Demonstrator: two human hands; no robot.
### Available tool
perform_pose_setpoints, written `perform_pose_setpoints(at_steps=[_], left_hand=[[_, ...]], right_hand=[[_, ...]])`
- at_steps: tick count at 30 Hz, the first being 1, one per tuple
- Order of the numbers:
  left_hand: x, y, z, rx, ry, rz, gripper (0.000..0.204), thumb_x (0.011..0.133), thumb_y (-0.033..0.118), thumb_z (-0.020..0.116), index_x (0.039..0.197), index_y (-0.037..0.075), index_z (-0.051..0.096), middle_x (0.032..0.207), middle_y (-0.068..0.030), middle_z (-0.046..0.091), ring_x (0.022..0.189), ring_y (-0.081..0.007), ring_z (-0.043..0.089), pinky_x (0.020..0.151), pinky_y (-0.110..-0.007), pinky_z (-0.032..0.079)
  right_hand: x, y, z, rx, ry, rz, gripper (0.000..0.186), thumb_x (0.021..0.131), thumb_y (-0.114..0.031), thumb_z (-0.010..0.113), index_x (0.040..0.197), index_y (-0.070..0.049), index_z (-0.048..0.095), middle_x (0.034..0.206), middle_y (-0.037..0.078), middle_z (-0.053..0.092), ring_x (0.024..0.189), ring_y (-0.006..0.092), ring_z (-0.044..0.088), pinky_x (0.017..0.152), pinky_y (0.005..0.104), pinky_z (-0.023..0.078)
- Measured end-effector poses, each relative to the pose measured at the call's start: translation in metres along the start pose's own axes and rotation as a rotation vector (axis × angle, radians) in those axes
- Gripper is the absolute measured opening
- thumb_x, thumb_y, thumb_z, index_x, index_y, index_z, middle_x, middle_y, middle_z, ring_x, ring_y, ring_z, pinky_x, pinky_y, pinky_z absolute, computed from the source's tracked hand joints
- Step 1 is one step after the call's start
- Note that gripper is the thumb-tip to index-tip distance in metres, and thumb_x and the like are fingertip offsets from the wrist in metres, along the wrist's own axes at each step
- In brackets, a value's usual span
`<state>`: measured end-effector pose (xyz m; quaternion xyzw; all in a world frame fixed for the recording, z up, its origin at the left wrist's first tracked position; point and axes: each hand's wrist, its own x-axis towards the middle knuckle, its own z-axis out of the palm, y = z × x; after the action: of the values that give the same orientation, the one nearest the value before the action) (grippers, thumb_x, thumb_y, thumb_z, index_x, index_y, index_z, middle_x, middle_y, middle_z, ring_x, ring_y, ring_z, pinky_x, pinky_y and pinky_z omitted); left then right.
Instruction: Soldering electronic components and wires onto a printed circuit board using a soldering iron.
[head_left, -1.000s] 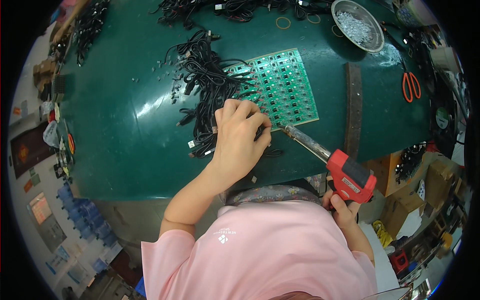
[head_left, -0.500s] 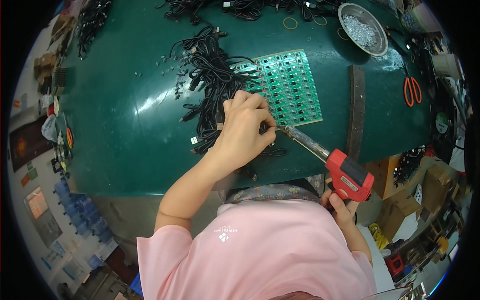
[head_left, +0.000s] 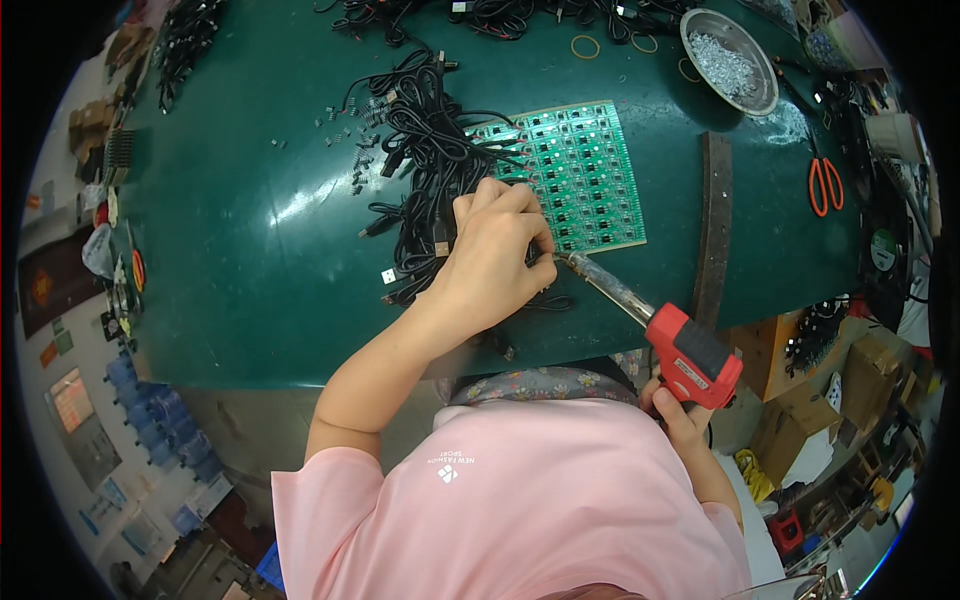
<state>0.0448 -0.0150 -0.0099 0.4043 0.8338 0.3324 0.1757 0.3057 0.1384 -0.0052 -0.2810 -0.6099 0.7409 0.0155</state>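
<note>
1. Worktop [head_left: 250, 250]: dark green, carrying a heap of black cables [head_left: 430, 150].
2. Circuit panel [head_left: 585, 170]: green, lying flat beside the cables; soldering appears in hand at its near edge.
3. Soldering iron [head_left: 650, 320]: red-handled, right hand [head_left: 680, 420] closed round it, tip at the panel edge.
4. Left hand [head_left: 495, 250]: grip pressed together, seemingly pinching a cable end at the tip; next, steady contact.

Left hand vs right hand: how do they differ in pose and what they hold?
The left hand lies curled on the green table, fingers pressed at the edge of the circuit board over black cables; the right hand is off the table, below its edge. The left holds no tool; the right grips the red soldering gun. Both are bare.
</note>
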Motion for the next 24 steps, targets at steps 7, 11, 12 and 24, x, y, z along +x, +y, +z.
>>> perform_pose_setpoints(at_steps=[7, 11, 12, 24], left_hand=[[0.002, -0.001, 0.002, 0.007, 0.006, -0.001, 0.009, 0.061, 0.005, 0.071, 0.068, 0.004, 0.065, 0.086, -0.0048, 0.056, 0.095, -0.0249, 0.05, 0.085, -0.039, 0.034], [0.004, 0.0, 0.0, 0.006, 0.01, 0.0, 0.01, 0.061, 0.005, 0.071, 0.068, 0.005, 0.065, 0.086, -0.0047, 0.056, 0.095, -0.0253, 0.05, 0.084, -0.039, 0.034], [0.004, -0.001, -0.001, 0.017, 0.023, 0.002, 0.01, 0.061, 0.005, 0.071, 0.068, 0.005, 0.065, 0.086, -0.0047, 0.056, 0.095, -0.0253, 0.05, 0.084, -0.039, 0.034], [-0.008, -0.002, -0.018, 0.009, -0.088, 0.096, 0.01, 0.069, 0.009, 0.069, 0.078, 0.005, 0.065, 0.089, -0.0073, 0.057, 0.096, -0.027, 0.049, 0.085, -0.038, 0.038]], right_hand=[[0.0, -0.006, -0.007, -0.001, -0.021, -0.058, 0.042, 0.088, -0.013, 0.059, 0.124, 0.004, 0.046, 0.073, 0.009, 0.059, 0.062, 0.0155, 0.055, 0.057, 0.0293, 0.045], [0.008, -0.017, -0.001, 0.037, 0.008, -0.038, 0.047, 0.088, -0.017, 0.058, 0.127, 0.005, 0.043, 0.073, 0.011, 0.061, 0.062, 0.0166, 0.057, 0.056, 0.0286, 0.046], [0.012, -0.016, 0.001, 0.038, -0.004, -0.051, 0.047, 0.088, -0.017, 0.058, 0.127, 0.005, 0.043, 0.073, 0.011, 0.061, 0.062, 0.0166, 0.057, 0.056, 0.0286, 0.046], [0.045, -0.015, 0.015, 0.066, 0.212, -0.278, 0.053, 0.089, -0.02, 0.054, 0.125, 0.013, 0.036, 0.059, 0.014, 0.056, 0.042, 0.0185, 0.052, 0.042, 0.0287, 0.047]])
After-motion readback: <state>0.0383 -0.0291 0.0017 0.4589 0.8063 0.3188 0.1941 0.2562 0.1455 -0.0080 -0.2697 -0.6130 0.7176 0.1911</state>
